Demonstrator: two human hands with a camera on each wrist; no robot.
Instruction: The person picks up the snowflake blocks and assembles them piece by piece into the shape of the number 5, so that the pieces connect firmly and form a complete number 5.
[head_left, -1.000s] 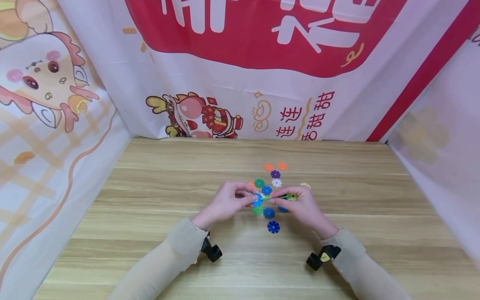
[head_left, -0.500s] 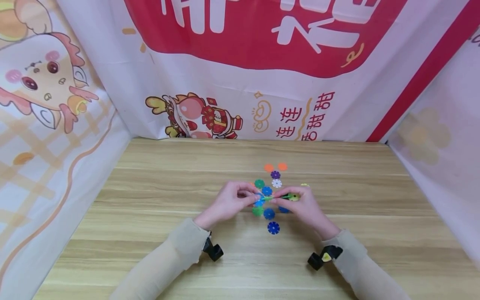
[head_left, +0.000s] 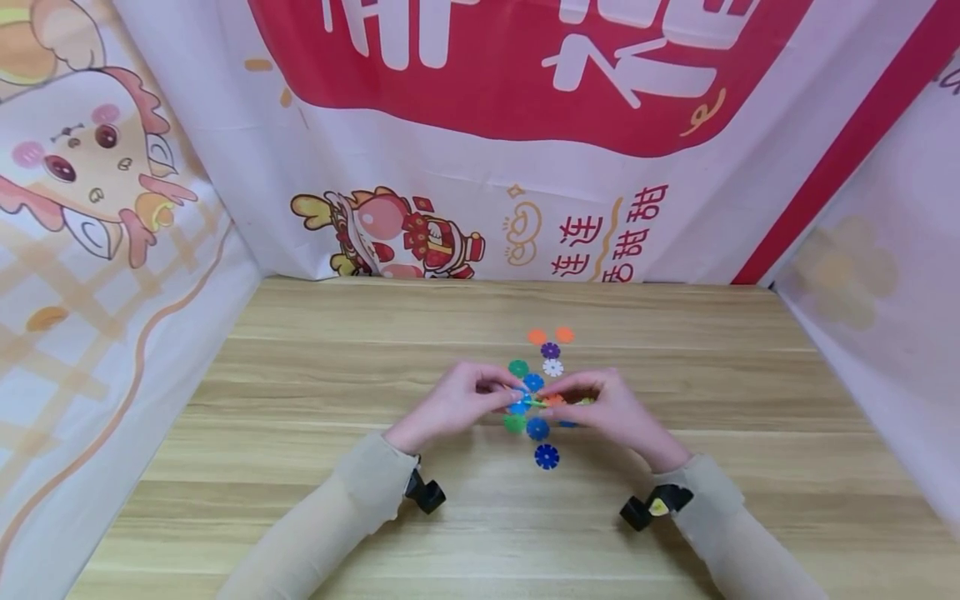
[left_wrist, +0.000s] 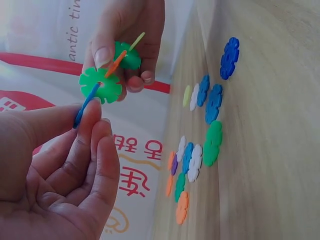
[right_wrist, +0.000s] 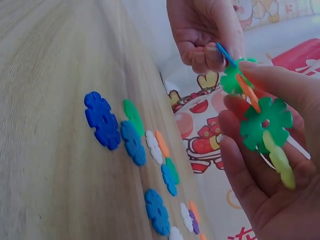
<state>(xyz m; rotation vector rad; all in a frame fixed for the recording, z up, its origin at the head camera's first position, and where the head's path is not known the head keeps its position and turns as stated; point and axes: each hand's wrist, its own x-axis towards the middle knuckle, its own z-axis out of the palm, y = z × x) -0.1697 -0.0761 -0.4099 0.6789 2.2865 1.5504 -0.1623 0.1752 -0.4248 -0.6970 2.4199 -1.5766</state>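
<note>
We pinch a blue disc [left_wrist: 86,105] with left hand [head_left: 457,404]; right hand [head_left: 611,410] grips the snowflake chain [right_wrist: 260,120] above table [head_left: 300,375]. About 5 joined, roughly 10 loose discs [head_left: 547,456] remain.

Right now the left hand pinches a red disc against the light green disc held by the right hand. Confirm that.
Not quite: the disc pinched by the left hand is blue, not red, as the left wrist view shows. It does meet the light green disc held by the right hand.
</note>
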